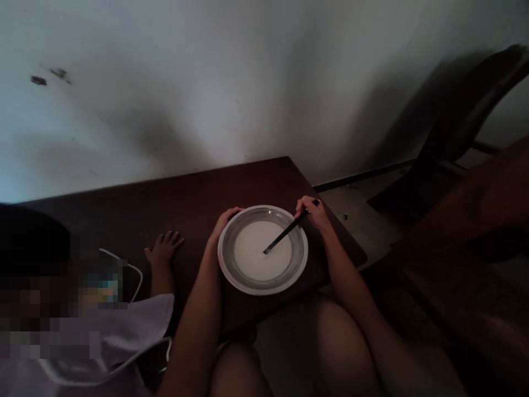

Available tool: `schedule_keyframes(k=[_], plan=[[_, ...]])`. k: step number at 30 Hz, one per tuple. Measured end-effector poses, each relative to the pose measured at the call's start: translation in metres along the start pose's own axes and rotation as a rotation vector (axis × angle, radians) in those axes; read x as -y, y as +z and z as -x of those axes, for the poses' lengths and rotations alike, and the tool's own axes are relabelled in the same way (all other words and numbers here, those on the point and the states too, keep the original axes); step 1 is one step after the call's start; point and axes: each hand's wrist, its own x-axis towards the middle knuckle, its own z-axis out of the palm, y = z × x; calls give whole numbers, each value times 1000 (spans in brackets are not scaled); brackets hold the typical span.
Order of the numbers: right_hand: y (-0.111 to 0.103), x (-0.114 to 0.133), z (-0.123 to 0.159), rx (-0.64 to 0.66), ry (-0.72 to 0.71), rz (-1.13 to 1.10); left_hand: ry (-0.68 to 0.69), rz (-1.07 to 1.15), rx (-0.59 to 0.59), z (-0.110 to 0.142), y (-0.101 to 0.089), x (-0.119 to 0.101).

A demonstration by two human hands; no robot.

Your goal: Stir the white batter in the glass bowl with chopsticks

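R grip (311, 212) has dark stick (291, 227) w/ tip in white stuff (255, 242) in bowl (226, 251) on tabletop (248, 184). L grip (223, 222) touches bowl's L side; can't tell if holding.

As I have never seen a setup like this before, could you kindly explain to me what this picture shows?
There is no machine here: a person works with two bare hands. The one picture comes from a camera worn on their head, looking forward and down, so their own arms reach in from the bottom. On the dark table stands a bowl of whitish liquid. The left hand is at the bowl's left side. The right hand holds a dark stick, perhaps chopsticks held together, its tip at the liquid. Another person's hand rests on the table, further left.
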Motion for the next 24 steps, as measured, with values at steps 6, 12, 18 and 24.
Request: schedule_keyframes(k=[6, 12, 18, 24], plan=[[-1, -1, 2, -82, -42, 50, 22, -16, -7, 3, 0, 2], [2, 1, 3, 50, -11, 35, 2, 13, 26, 6, 2, 1], [-3, 2, 3, -129, -72, 18, -9, 4, 20, 6, 4, -2], [0, 5, 6, 61, -40, 67, -18, 2, 12, 6, 4, 0]])
